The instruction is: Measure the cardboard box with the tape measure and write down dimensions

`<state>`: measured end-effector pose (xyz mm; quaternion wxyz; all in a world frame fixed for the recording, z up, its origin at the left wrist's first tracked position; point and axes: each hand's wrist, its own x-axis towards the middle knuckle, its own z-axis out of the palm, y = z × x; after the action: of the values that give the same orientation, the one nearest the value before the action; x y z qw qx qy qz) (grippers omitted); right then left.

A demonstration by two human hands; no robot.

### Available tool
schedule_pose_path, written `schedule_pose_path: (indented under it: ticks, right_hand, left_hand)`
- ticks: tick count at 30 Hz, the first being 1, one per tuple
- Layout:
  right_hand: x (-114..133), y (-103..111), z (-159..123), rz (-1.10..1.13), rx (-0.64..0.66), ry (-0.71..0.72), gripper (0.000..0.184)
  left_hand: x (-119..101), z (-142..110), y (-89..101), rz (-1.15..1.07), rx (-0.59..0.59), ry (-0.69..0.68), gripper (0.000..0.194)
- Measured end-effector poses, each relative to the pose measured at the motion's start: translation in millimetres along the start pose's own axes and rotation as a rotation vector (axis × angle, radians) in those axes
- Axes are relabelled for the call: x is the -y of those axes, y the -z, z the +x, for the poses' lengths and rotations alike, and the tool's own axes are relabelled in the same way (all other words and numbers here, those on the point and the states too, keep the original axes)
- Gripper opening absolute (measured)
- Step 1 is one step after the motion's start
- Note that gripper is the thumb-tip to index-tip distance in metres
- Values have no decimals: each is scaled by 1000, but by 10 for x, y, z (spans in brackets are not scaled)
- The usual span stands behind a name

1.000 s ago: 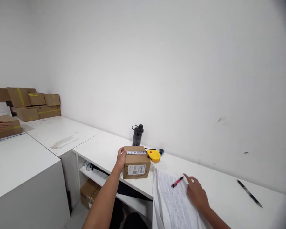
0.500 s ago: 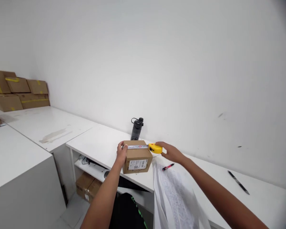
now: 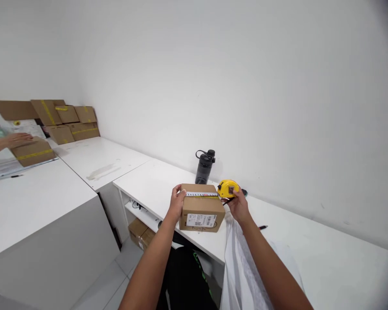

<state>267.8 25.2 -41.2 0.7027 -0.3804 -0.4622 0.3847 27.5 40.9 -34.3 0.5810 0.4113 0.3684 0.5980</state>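
A small brown cardboard box (image 3: 202,207) with a white label on its front sits near the front edge of the white counter (image 3: 139,181). Across its top runs the numbered blade (image 3: 197,194) of a tape measure. At the box's left top edge, my left hand (image 3: 176,203) is closed, its thumb pinning the end of the blade there. My right hand (image 3: 239,206) is closed around the yellow tape measure case (image 3: 228,188), just beyond the box's right edge. A dark strap or cord hangs below the case, partly hidden by the fingers.
Behind the box stands a dark water bottle (image 3: 205,167). White cloth or sheeting (image 3: 237,258) hangs over the counter's front, beside a pen (image 3: 263,227). At far left, another person's hand (image 3: 19,138) touches a taped box (image 3: 35,151); more boxes (image 3: 84,130) are stacked behind.
The view has swung left, bringing the other person's hand into sight. My right hand has shifted lower on the tape measure, whose case is now tipped more upright. The blade still lies across the box.
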Motion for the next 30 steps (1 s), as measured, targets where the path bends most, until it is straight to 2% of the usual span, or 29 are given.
schedule_pose_path:
  ticks: [4,8,14,17,19,23,26,28,30]
  right_hand:
    - [-156,27,-47,27,-105,86,51]
    - [-134,102,-103,-146,-183,223,51]
    - [-101,52,-118,-416,-133,363,59]
    - [-88,29,-88,-544,-136,460,70]
    - [-50,40,-47,-591,-131,428,70]
    - [107,71,48,-627,-76,301,55]
    - [266,23,60,-726,-28,384,57]
    - [361,-58,36,-861,6,454,60]
    - [428,-157,12,-1012,-13,482,61]
  left_hand:
    - [6,-18,-41,-24,-47,-7,50]
    - [-34,-32,-71,0,-52,-4,47]
    - [-33,-22,-42,39,-35,11,50]
    - [-18,-7,-30,34,-34,3,48]
    - [-18,-4,-33,33,-36,3,47]
    - [-30,-11,-48,33,-45,3,47]
    - [-37,-15,-51,41,-39,1,48]
    - [-43,-17,-52,44,-42,4,48]
    - [-51,-21,-55,49,-40,7,49]
